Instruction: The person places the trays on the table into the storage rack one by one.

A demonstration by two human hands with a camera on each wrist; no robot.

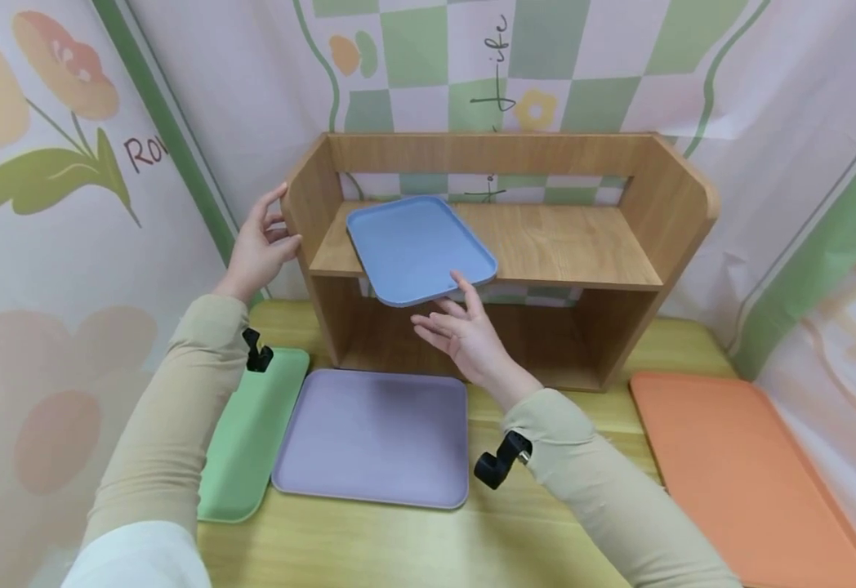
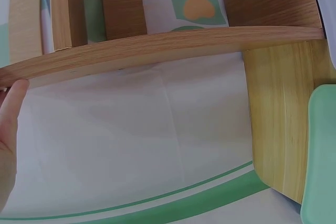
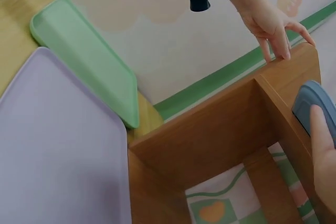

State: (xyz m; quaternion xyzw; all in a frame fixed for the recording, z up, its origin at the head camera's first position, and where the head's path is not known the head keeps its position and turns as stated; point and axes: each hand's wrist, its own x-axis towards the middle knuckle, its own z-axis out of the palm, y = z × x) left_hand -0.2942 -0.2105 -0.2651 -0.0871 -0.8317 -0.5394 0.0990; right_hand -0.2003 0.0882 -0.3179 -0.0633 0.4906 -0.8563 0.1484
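Observation:
A blue tray (image 1: 416, 245) lies at an angle on the board of a wooden shelf unit (image 1: 560, 245), its near corner jutting past the front edge. My right hand (image 1: 446, 314) is open just below that corner, its straight fingers touching the tray's rim. In the right wrist view the same fingers (image 3: 321, 137) lie against the blue tray (image 3: 308, 102). My left hand (image 1: 269, 233) rests on the shelf's left side panel, fingers laid over its edge. The right wrist view shows that left hand (image 3: 275, 30) on the panel top, and the left wrist view shows only a fingertip (image 2: 13, 106) on the wood (image 2: 157, 45).
On the yellow-green table (image 1: 399, 547) lie a purple tray (image 1: 376, 437) before the shelf, a green tray (image 1: 251, 433) to its left and an orange tray (image 1: 737, 474) at the right. Patterned cloth walls close in on the left, back and right.

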